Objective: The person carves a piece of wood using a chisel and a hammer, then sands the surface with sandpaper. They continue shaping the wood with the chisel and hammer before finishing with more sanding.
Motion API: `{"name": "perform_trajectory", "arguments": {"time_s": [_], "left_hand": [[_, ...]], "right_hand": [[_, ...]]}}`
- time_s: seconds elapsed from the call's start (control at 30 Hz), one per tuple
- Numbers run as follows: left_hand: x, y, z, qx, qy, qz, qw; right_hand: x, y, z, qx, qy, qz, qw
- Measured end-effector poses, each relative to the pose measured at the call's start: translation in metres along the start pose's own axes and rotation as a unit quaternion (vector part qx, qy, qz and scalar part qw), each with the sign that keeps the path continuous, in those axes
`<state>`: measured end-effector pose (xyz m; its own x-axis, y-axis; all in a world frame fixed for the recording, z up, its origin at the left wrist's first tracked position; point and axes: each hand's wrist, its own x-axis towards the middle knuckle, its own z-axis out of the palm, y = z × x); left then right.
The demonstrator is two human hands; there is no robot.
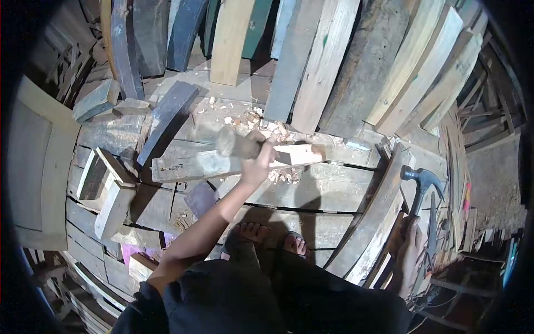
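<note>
My left hand (257, 167) is closed around the thick wooden handle of a chisel (236, 146). Its blade points right, over the pale cut face near the right end of a wooden beam (192, 168) that lies crosswise on the planks. Out at the right, my right hand (410, 251) grips a claw hammer (424, 179) by its handle, head up and apart from the chisel. Wood shavings (250, 121) are scattered behind the beam, and a few lie in front of it.
Several boards (308, 67) lean in a row at the back. A long timber (367, 222) slants beside my feet (253, 231). To the left are a dark plank (167, 119), wood offcuts (115, 200) and a panelled door (39, 161). A handsaw (433, 228) is beyond the hammer.
</note>
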<state>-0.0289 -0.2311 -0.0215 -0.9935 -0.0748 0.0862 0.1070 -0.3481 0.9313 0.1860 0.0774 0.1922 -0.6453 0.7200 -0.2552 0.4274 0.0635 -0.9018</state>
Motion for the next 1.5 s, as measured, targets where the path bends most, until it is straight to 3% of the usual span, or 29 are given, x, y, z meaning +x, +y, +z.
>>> {"name": "perform_trajectory", "arguments": {"time_s": [0.1, 0.2, 0.3, 0.37, 0.4, 0.43, 0.5, 0.57, 0.63, 0.73, 0.77, 0.8, 0.83, 0.87, 0.9, 0.97, 1.0, 1.03, 1.17, 1.2, 1.3, 1.43, 1.47, 1.5], "left_hand": [[-0.020, 0.026, -0.005, 0.003, 0.001, 0.027, 1.000], [-0.025, 0.034, -0.016, 0.045, -0.043, 0.018, 0.998], [-0.029, 0.064, -0.027, 0.201, -0.056, -0.036, 0.977], [-0.029, 0.091, -0.033, 0.223, -0.032, -0.075, 0.971], [-0.030, 0.097, -0.038, 0.217, 0.005, -0.078, 0.973], [-0.030, 0.100, -0.045, 0.212, 0.042, -0.082, 0.973], [-0.022, 0.097, -0.074, 0.082, 0.001, -0.037, 0.996], [-0.017, 0.132, -0.072, 0.057, -0.010, -0.050, 0.997], [-0.008, 0.167, -0.070, 0.240, -0.062, -0.028, 0.968], [-0.003, 0.209, -0.032, 0.293, -0.089, -0.062, 0.950], [0.011, 0.205, -0.058, 0.378, -0.145, -0.065, 0.912], [0.021, 0.221, -0.036, 0.533, -0.299, 0.033, 0.791], [0.035, 0.242, -0.006, 0.648, -0.429, 0.128, 0.616], [0.042, 0.243, 0.026, 0.537, -0.482, 0.131, 0.679], [0.032, 0.242, 0.041, 0.501, -0.468, 0.126, 0.717], [0.038, 0.238, 0.065, 0.539, -0.562, 0.042, 0.626], [0.038, 0.225, 0.065, 0.603, -0.565, 0.020, 0.563], [0.041, 0.209, 0.061, 0.622, -0.561, 0.018, 0.546], [0.070, 0.131, 0.025, 0.651, -0.507, 0.070, 0.561], [0.072, 0.121, 0.028, 0.630, -0.476, 0.081, 0.608], [0.070, 0.113, 0.035, 0.678, -0.366, -0.077, 0.633], [0.075, 0.079, 0.024, 0.629, -0.340, -0.117, 0.690], [0.073, 0.065, 0.019, 0.625, -0.364, -0.040, 0.689], [0.067, 0.058, 0.025, 0.664, -0.374, -0.002, 0.648]], "right_hand": [[0.007, 0.011, 0.000, 0.030, -0.091, 0.007, 0.995], [0.020, 0.022, 0.012, -0.012, -0.108, 0.010, 0.994], [0.039, 0.035, 0.029, -0.101, -0.164, 0.020, 0.981], [0.058, 0.059, 0.047, -0.140, -0.205, -0.001, 0.969], [0.073, 0.085, 0.055, -0.151, -0.226, -0.044, 0.961], [0.073, 0.097, 0.067, -0.144, -0.222, -0.030, 0.964], [0.077, 0.113, 0.083, -0.231, -0.256, -0.099, 0.933], [0.070, 0.106, 0.094, -0.282, -0.304, -0.055, 0.908], [0.064, 0.114, 0.100, -0.272, -0.325, -0.025, 0.906], [0.059, 0.133, 0.101, -0.256, -0.368, -0.030, 0.893], [0.058, 0.138, 0.101, -0.250, -0.374, -0.044, 0.892], [0.057, 0.150, 0.099, -0.218, -0.371, -0.046, 0.901], [0.057, 0.155, 0.098, -0.217, -0.368, -0.050, 0.903], [0.060, 0.157, 0.098, -0.216, -0.366, -0.056, 0.904], [0.062, 0.160, 0.099, -0.215, -0.364, -0.064, 0.904], [0.070, 0.181, 0.098, -0.271, -0.340, -0.094, 0.896], [0.071, 0.183, 0.097, -0.264, -0.334, -0.097, 0.900], [0.072, 0.186, 0.096, -0.255, -0.327, -0.098, 0.904], [0.069, 0.204, 0.091, -0.290, -0.316, -0.078, 0.900], [0.065, 0.196, 0.089, -0.302, -0.303, -0.078, 0.901], [0.064, 0.206, 0.086, -0.306, -0.295, -0.082, 0.901], [0.067, 0.207, 0.081, -0.193, -0.326, -0.043, 0.925], [0.067, 0.196, 0.076, -0.195, -0.334, -0.029, 0.922], [0.070, 0.199, 0.072, -0.183, -0.343, -0.043, 0.921]]}}
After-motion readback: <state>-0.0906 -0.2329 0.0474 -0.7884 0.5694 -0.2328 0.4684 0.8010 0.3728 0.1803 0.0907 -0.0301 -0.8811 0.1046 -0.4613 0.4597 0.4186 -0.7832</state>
